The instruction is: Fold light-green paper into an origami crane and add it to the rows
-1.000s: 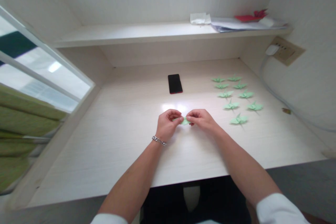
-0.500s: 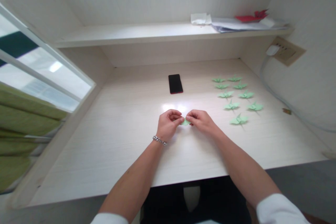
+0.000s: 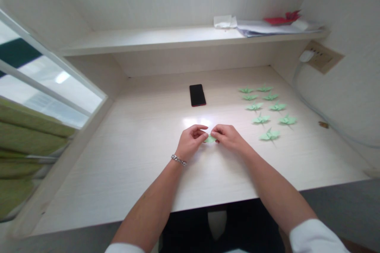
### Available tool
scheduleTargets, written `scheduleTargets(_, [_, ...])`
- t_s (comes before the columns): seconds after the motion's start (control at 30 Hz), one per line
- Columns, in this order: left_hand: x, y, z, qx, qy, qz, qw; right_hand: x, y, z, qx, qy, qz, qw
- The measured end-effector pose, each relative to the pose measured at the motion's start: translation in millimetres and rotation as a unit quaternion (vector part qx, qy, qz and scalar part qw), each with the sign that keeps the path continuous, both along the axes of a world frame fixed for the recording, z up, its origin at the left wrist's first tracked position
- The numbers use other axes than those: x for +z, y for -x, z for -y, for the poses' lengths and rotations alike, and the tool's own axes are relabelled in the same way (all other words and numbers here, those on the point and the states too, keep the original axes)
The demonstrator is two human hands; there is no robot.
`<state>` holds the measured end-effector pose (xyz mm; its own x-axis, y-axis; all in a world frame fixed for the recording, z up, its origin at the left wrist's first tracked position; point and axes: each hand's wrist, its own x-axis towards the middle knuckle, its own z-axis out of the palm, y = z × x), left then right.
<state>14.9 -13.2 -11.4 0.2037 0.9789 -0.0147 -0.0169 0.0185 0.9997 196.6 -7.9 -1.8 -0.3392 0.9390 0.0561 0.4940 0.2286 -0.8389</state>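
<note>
A small piece of folded green paper (image 3: 210,138) is held between my two hands, just above or on the pale desk. My left hand (image 3: 192,139) pinches its left side, with thumb and fingers at the edge and a bracelet at the wrist. On the other side, my right hand (image 3: 227,136) grips the paper between thumb and fingertips. Fingers cover part of the paper, so its full shape is hidden. To the right, several green origami cranes (image 3: 269,135) stand in two rough columns.
A black phone (image 3: 197,95) lies beyond my hands. Papers (image 3: 264,27) and a red folded paper piece (image 3: 279,20) rest on the shelf (image 3: 148,41). A white cable (image 3: 308,104) runs down from the wall socket (image 3: 325,57). The desk's front edge (image 3: 213,205) is close to my body.
The fingers of my left hand have lifted and straightened slightly. Both hands stay at the same spot with the green paper; the view has shifted a little.
</note>
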Motion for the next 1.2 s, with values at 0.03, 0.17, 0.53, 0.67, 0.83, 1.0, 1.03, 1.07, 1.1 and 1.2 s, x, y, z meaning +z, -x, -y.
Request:
scheduleTargets(0.03, [-0.8,-0.3,-0.6,0.003,0.000,-0.003,1.000,-1.0,-0.1,-0.8,0.005,-0.002,0.002,1.000])
scheduleTargets(0.17, [-4.3,-0.5,-3.0,0.036,0.007,0.017,0.999,-3.9,-0.9,-3.7,0.015,-0.013,0.005,1.000])
scheduleTargets(0.53, [-7.2,0.5,-3.7,-0.032,-0.010,-0.077,0.996,-8.1,3.4,-5.4,-0.071,-0.060,-0.071,0.993])
scheduleTargets(0.67, [-8.6,-3.9,-5.4,0.029,0.005,-0.010,1.000,-16.5,11.9,-7.8,-0.081,0.074,-0.225,0.968])
scheduleTargets(0.83, [-8.6,-7.2,-4.0,0.046,-0.003,0.011,0.999,-21.8,17.8,-8.4,-0.062,0.099,-0.241,0.964])
scheduleTargets(1.0, [-3.7,-7.6,1.8,-0.012,-0.053,-0.072,0.996,-15.5,12.8,-9.4,-0.107,0.004,-0.224,0.969])
scheduleTargets(1.03, [-2.6,-7.3,2.4,-0.014,-0.050,-0.066,0.996,-13.4,11.4,-8.6,-0.099,-0.009,-0.210,0.973])
scheduleTargets(1.07, [-1.8,-6.9,2.6,-0.008,-0.044,-0.048,0.998,-11.5,10.4,-7.3,-0.089,-0.011,-0.199,0.976])
scheduleTargets(1.1, [-1.1,-6.3,2.5,0.002,-0.035,-0.023,0.999,-9.9,9.6,-5.8,-0.081,-0.005,-0.190,0.978])
scheduleTargets(1.2, [-0.5,-4.9,1.1,0.017,-0.012,0.031,0.999,-7.5,9.3,-1.7,-0.075,0.014,-0.176,0.981])
